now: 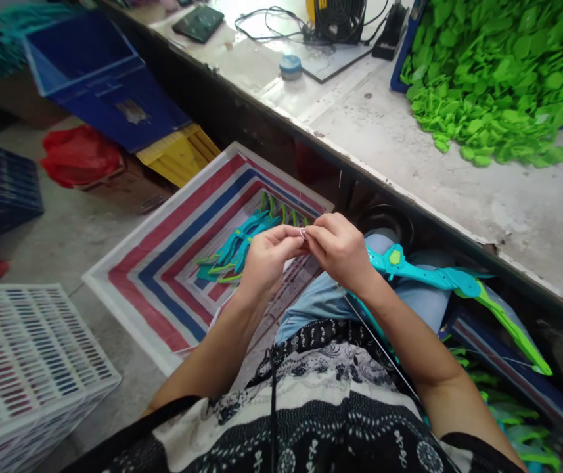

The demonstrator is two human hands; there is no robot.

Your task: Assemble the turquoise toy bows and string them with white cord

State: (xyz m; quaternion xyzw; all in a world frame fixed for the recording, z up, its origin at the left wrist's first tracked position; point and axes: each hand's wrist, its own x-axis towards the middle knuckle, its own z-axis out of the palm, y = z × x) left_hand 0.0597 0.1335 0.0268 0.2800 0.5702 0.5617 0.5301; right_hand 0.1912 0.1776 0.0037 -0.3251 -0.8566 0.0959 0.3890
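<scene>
Pinch on string [303, 232] (bow [433, 275] aslant, rightward)

Place: workshop | worn workbench [345, 118] | heaped green plastic parts [502, 72] | blue crate [113, 102] | white slatted crate [29, 355]

I see the left hand [267, 257] and right hand [337, 251] meeting at the fingertips, with a small loop of white cord [303, 232] pinched between them. A turquoise and green bow-shaped piece [439, 276] rests over the legs in blue jeans [311, 303], partly hidden behind the right forearm. Beyond the left hand I have a striped crate [146, 263] with more turquoise and green pieces [242, 240] inside. On the worktop [350, 115], loose bright green parts [502, 79] spill from a blue bin [400, 75]; a black fan [343, 20] stands near a small round tub [290, 67].
</scene>
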